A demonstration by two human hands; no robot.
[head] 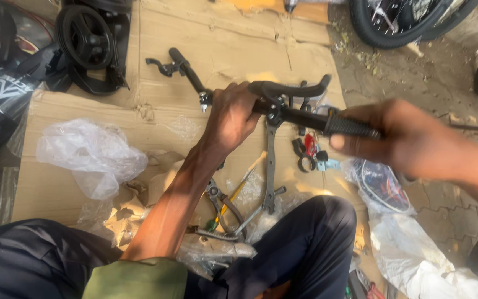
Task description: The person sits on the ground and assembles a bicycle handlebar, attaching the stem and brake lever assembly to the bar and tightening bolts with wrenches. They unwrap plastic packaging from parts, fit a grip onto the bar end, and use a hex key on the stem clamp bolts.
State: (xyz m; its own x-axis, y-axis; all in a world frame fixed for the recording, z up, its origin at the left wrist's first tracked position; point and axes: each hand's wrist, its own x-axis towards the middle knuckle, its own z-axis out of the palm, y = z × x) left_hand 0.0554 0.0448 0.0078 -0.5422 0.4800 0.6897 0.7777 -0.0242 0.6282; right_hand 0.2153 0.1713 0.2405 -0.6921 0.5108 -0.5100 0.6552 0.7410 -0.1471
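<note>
I have a black bicycle handlebar (pixel 283 111) held up over the cardboard sheet (pixel 84 182), near the middle of my view and a little toward twelve o'clock. It is a thin black metal bar running from about ten o'clock to four o'clock. A brake lever (pixel 161 66) sits near its far end at ten o'clock, and a second curved black lever (pixel 294 88) arches over the bar at the centre. A ribbed black rubber grip (pixel 352 127) covers the near end.

My left hand (pixel 230 119) is wrapped tightly around the bar's middle, fingers fully curled over it, knuckles up. My right hand (pixel 402 138), blurred, comes in from three o'clock and closes around the ribbed grip; the thumb lies beneath it, the fingers folded over the top.

Below the bar, toward six o'clock, pliers (pixel 219 205) and a flat metal wrench (pixel 271 166) lie on the cardboard among crumpled clear plastic bags (pixel 89 158). A small black wheel (pixel 87 36) rests at eleven o'clock, and a bicycle tyre (pixel 394 25) at one o'clock.
</note>
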